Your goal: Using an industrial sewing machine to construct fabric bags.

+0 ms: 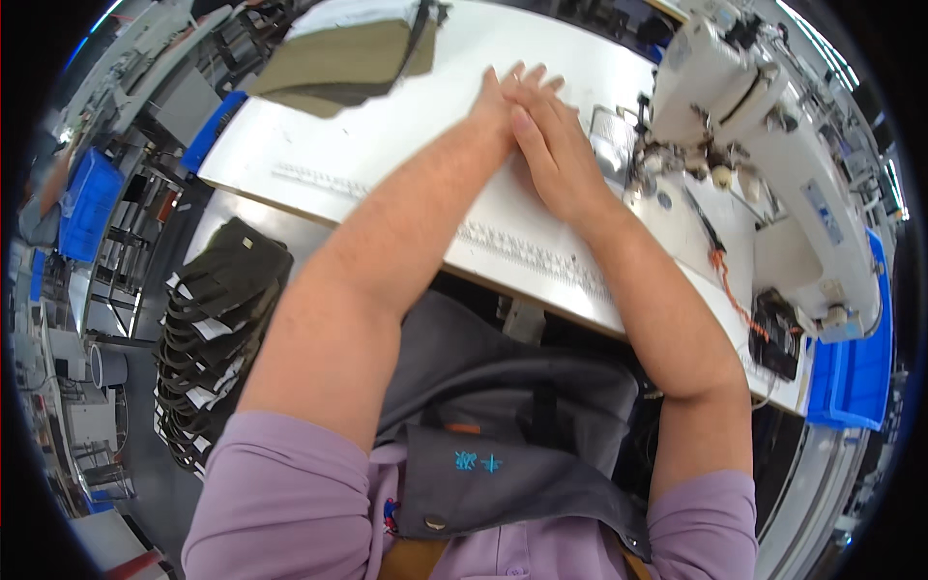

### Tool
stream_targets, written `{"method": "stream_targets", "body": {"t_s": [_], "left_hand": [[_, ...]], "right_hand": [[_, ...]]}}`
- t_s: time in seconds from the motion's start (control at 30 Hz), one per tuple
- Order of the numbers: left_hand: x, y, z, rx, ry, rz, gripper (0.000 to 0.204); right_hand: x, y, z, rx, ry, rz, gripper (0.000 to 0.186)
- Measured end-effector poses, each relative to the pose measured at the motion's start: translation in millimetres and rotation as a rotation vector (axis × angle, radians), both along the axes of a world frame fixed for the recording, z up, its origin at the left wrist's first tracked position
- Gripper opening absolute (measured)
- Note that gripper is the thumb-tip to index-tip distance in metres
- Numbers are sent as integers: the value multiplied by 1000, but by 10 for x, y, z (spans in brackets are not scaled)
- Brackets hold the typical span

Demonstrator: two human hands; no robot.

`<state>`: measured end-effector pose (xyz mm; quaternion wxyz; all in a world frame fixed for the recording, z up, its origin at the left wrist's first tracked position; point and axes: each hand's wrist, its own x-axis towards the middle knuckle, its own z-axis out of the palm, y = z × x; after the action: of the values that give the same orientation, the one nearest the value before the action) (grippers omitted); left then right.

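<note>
Hands lie flat and open, right hand (553,145) over left hand (498,101), pressing the bench (319,159) beside the sewing machine (764,126); olive fabric (343,63) at the far edge looks soft, light, best pinched at its edge.

Bright, even light; perhaps slight edge blur.

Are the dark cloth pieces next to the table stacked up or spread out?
Stacked. The dark cloth pieces lie one on another in a tall pile left of the white table, with white tags poking out.
</note>
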<state>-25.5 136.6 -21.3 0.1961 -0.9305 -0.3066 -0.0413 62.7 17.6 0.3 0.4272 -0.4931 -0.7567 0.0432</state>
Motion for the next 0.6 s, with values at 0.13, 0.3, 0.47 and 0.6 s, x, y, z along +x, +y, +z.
{"method": "stream_targets", "body": {"t_s": [0.13,0.3,0.47,0.6], "left_hand": [[32,6,19,-210,-173,103,54],[23,320,184,-143,-502,224,58],[-621,1295,335,221,-685,444,67],[-921,1597,370,189,-596,711,76]], "right_hand": [[11,15,-17,46,40,39,41],[44,40,-9,-91,440,71,39],[-54,73,34,-306,555,56,42],[-52,8,105,-336,423,119,42]]}}
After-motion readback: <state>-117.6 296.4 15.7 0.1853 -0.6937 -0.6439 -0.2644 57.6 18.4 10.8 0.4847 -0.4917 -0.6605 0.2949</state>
